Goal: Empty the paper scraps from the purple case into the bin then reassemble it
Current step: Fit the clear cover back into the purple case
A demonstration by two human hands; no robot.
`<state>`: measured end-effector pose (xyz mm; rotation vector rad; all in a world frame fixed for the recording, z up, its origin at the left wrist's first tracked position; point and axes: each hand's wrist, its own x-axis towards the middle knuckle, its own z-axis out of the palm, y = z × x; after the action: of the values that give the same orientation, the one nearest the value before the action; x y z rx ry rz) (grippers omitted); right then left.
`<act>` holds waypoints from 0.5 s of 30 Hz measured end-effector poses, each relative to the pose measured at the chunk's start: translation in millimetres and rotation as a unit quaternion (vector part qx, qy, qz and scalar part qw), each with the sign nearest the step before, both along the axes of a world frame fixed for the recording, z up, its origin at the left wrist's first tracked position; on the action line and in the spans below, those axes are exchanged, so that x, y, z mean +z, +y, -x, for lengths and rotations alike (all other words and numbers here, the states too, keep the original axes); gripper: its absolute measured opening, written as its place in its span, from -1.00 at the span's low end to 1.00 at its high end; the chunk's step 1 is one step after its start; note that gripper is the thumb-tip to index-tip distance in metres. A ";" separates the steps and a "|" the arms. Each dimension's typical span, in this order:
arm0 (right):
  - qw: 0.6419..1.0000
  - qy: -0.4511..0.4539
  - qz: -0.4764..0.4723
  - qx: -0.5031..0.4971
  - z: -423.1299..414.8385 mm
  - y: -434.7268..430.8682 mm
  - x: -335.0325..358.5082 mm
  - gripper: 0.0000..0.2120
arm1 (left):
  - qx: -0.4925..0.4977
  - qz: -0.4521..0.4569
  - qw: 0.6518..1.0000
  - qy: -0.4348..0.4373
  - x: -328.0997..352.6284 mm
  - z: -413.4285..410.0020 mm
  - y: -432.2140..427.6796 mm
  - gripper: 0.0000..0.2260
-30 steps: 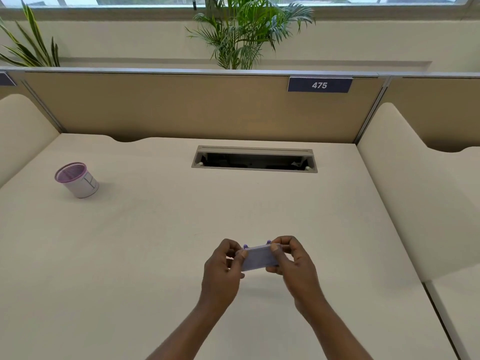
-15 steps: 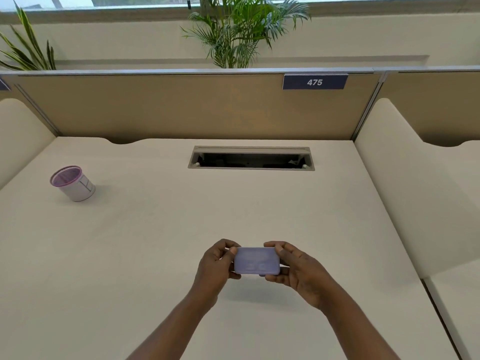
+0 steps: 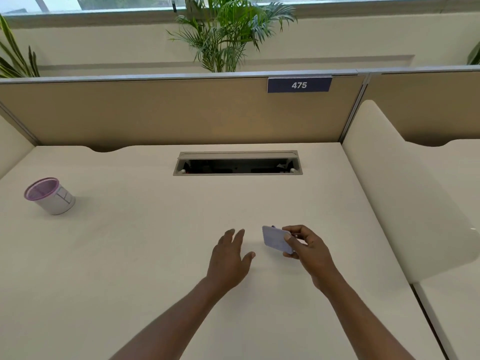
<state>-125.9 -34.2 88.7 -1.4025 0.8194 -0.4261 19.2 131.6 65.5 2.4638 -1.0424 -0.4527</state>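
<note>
The purple case [image 3: 275, 239] is a small flat rectangle with rounded corners, held a little above the desk at centre right. My right hand [image 3: 307, 249] grips its right end, thumb on top, and the case tilts down to the right. My left hand [image 3: 230, 257] hovers just left of it with fingers spread and nothing in it, a short gap from the case. The bin [image 3: 49, 195] is a small white cup with a purple mesh rim, standing at the desk's far left. No paper scraps show.
A cable slot [image 3: 237, 164] with an open grey lid is set into the cream desk [image 3: 155, 242] behind my hands. A tan partition [image 3: 168, 113] with a "475" sign closes the back. A curved cream divider [image 3: 405, 198] walls off the right side.
My left hand has let go of the case and opened. My right hand now holds the case alone and has carried it slightly to the right, tilted.
</note>
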 end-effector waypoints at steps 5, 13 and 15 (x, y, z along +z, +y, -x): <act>0.985 0.059 0.159 -0.027 -7.5 -27.7 -10.3 -0.88 | -0.078 -0.121 0.987 -0.077 -18.9 -5.7 -39.9 -0.32; 0.908 0.087 0.403 -0.075 -9.0 -89.4 -30.4 -0.77 | -0.104 -0.202 0.971 -0.077 -37.9 -15.2 -61.3 -0.33; 0.889 0.105 0.442 -0.065 -10.7 -108.6 -34.5 -0.73 | -0.113 -0.219 0.966 -0.076 -37.2 -18.3 -66.0 -0.33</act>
<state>-115.2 -142.8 54.2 -2.2751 0.9444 -0.8274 37.5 65.6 28.3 2.8088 -1.4268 -0.6314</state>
